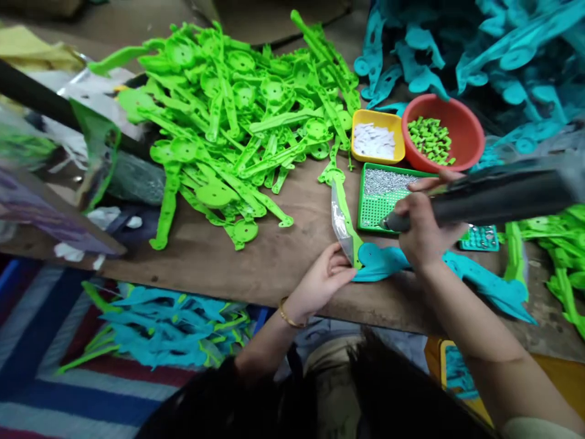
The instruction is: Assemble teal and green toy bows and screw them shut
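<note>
My left hand [326,277] is closed on the lower end of a green plastic part [348,222] with a clear blade-like piece along its side. That end meets a blue plastic part [381,261] lying near the table's front edge. In my right hand [425,228] is a dark, cylindrical electric screwdriver [493,192], held nearly level with its tip pointing left. The tip is over the lower part of a green perforated tray [377,210], whose far half holds many small screws [388,181]. Whether the tip touches the tray I cannot tell.
A large heap of green parts [242,122] covers the table's left and middle. Behind the tray stand a yellow tray [400,155] of white pieces and a red bowl [470,137] of small green pieces. Blue parts [516,55] pile up back right. Finished-looking pieces [164,320] lie below the front edge.
</note>
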Demonstrator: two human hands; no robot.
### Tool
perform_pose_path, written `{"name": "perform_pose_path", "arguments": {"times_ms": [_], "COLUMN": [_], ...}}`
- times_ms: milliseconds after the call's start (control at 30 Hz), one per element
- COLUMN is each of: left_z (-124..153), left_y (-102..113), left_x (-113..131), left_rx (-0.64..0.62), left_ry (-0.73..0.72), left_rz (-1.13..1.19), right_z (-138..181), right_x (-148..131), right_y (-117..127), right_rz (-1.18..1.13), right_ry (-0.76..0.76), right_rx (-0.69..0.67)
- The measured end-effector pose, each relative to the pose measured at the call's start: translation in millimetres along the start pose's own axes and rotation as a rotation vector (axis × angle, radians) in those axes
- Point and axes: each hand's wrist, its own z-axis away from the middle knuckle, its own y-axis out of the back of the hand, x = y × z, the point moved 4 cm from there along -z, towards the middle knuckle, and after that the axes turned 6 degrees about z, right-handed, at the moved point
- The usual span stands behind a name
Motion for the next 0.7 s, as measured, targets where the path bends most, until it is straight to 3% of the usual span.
{"name": "perform_pose_path", "arguments": {"times_ms": [167,567,700], "left_z": [6,6,6], "left_y": [7,3,6], "left_x": [-2,-2,0], "left_rx": [-0.004,0.034,-0.007], "left_ry": [0.120,0.106,0.104], "left_rz": [-0.175,-0.169,-0.138], "right_z": [1,8,-2], "right_x": [30,41,24], "right_y": [3,10,11], "right_rz": [0.054,0.130,0.085], "right_ry": [-0.027,-0.061,-0.019], "right_rx": [-0.010,-0.062,-0.067]}}
